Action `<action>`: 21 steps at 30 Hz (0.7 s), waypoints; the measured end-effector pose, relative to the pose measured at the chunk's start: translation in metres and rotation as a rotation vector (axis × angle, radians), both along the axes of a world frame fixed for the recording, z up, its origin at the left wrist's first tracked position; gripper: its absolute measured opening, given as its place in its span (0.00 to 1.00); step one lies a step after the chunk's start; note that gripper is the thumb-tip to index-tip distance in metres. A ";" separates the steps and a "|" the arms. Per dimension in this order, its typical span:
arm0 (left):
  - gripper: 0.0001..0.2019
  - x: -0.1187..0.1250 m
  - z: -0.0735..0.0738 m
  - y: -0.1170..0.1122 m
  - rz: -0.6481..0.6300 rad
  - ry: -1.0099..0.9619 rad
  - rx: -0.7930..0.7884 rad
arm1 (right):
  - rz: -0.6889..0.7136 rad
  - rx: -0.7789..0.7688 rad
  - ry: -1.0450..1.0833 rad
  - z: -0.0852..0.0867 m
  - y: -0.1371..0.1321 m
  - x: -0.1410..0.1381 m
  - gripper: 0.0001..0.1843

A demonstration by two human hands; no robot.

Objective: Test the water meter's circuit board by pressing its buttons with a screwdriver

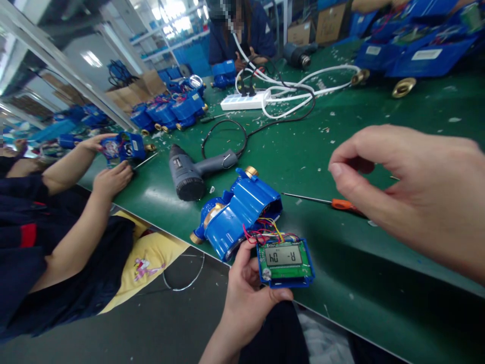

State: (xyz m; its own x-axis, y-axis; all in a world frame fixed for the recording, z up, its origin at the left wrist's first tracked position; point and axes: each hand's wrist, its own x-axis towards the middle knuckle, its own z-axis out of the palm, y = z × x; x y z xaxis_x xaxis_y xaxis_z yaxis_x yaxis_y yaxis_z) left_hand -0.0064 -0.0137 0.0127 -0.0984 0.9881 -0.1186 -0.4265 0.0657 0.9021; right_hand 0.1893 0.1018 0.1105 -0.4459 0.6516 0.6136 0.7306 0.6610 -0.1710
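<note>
My left hand (248,293) grips a green circuit board (285,260) in a blue frame, its grey display facing up. Thin coloured wires (267,230) run from the board into an open blue water meter (237,215) with brass fittings, lying on the green table (379,263) near its front edge. My right hand (413,189) hovers above the table to the right, thumb and fingers pinched together; I cannot make out anything in them. An orange-handled screwdriver (341,204) lies just under that hand.
A grey power tool (193,174) lies left of the meter. A white power strip (242,101) with cables sits further back. A co-worker's hands (109,177) hold a blue meter (127,146) at left. Several blue meters (166,114) and another person (242,35) are at the far side.
</note>
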 end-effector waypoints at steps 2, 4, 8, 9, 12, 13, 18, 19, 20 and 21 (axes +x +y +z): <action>0.36 -0.001 -0.002 -0.001 -0.002 0.002 -0.004 | -0.016 -0.109 -0.043 -0.006 0.008 0.006 0.12; 0.36 -0.002 -0.003 -0.002 -0.020 0.010 -0.009 | -0.030 -0.233 -0.118 -0.016 0.018 0.016 0.14; 0.35 -0.004 -0.002 -0.003 -0.059 0.015 -0.031 | -0.008 -0.388 -0.244 -0.049 0.032 0.038 0.15; 0.35 -0.004 -0.002 -0.003 -0.056 0.014 -0.039 | -0.003 -0.411 -0.267 -0.057 0.034 0.043 0.15; 0.36 -0.002 -0.001 -0.002 -0.022 0.031 -0.080 | 0.014 -0.453 -0.320 -0.074 0.035 0.052 0.15; 0.37 -0.001 0.000 -0.002 -0.010 0.042 -0.094 | 0.020 -0.459 -0.334 -0.078 0.035 0.054 0.15; 0.35 0.008 0.005 -0.004 0.104 0.061 -0.152 | 0.048 -0.458 -0.416 -0.095 0.036 0.061 0.14; 0.35 0.009 0.005 -0.004 0.115 0.067 -0.159 | 0.049 -0.452 -0.431 -0.100 0.037 0.063 0.14; 0.35 0.010 0.005 -0.004 0.112 0.076 -0.161 | 0.051 -0.446 -0.442 -0.105 0.038 0.065 0.13; 0.35 0.010 0.003 -0.004 0.102 0.084 -0.154 | 0.053 -0.439 -0.447 -0.110 0.039 0.067 0.13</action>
